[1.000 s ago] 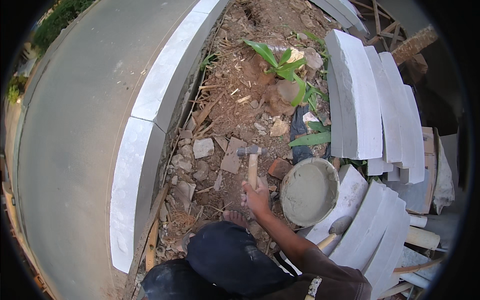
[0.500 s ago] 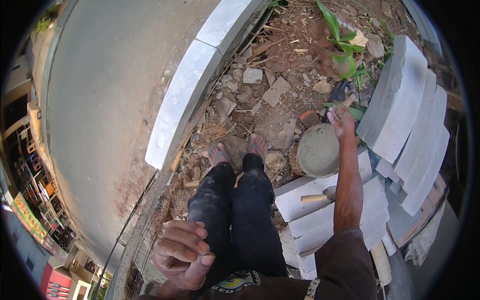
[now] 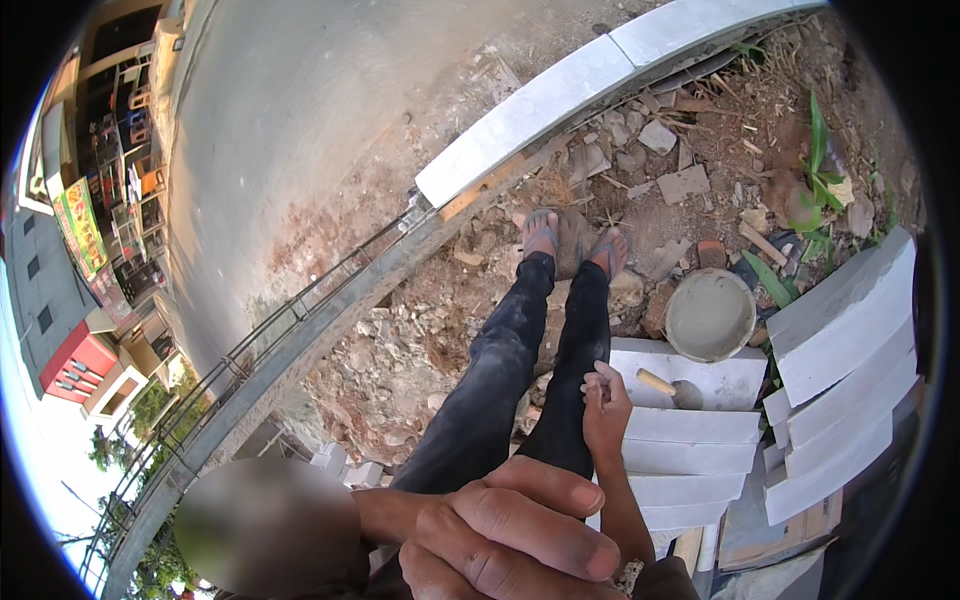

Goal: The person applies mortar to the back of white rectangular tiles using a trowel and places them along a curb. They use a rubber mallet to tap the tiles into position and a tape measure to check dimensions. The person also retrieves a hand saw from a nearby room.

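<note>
My left hand (image 3: 520, 540) is large and close in front of me, its fingers curled inward. The thumb and palm are hidden, so anything inside the grip cannot be made out. Lower and further right, my right hand (image 3: 606, 405) hangs beside my thigh, fingers loosely bent and nothing visible in them. Just right of it, a trowel (image 3: 660, 383) with a wooden handle lies on the pale blocks (image 3: 690, 428). Behind the trowel stands a round bucket (image 3: 710, 315) of grey mortar. Another wooden handle (image 3: 763, 243) lies on the ground beyond the bucket.
A low wall of white blocks (image 3: 540, 115) curves along the road's edge, continuing as a concrete ledge (image 3: 330, 300) with rebar. Rubble (image 3: 390, 370) lies around my feet. More blocks (image 3: 850, 330) are stacked at right, near a green plant (image 3: 818, 185).
My right hand has drawn back from the wooden handle beyond the bucket to beside my thigh. My left hand has come closer and moved right. The view has turned.
</note>
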{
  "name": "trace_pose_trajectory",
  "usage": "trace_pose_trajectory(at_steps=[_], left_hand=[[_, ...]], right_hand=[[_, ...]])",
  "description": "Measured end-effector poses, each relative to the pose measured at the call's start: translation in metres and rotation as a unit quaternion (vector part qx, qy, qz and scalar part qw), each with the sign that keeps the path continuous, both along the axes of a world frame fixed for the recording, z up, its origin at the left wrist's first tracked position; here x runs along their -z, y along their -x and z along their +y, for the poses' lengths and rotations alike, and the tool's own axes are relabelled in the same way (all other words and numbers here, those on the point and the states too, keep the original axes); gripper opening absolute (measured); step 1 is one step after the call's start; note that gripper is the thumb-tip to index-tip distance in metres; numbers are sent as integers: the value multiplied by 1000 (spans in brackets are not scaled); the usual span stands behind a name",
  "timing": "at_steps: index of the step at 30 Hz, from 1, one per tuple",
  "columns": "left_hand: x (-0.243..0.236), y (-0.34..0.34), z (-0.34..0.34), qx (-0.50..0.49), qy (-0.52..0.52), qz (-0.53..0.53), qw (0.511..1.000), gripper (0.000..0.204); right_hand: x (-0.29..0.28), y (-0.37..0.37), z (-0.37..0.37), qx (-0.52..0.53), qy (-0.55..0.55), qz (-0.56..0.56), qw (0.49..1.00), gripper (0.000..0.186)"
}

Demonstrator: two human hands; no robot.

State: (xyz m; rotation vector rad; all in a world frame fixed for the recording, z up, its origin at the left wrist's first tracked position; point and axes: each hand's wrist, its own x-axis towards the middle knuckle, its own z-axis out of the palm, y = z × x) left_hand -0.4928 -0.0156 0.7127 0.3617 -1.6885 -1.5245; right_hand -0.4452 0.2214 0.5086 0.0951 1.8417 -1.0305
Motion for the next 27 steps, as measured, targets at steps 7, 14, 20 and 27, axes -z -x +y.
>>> trace_pose_trajectory(at_steps=[7,14,20,27], left_hand=[[-21,-7,-7,-35,19,33,999,41],[-32,-24,-26,-94,37,60,993,41],[-45,-40,-38,-129,39,91,987,42],[-56,-72,-72,-67,-523,-27,850,22]], right_hand=[[-12,-23,-1,-176,10,131,976,26],[-2,-26,4,-231,4,164,959,24],[-19,-19,-18,-265,-4,177,948,23],[-41,-9,13,-265,-14,186,946,24]])
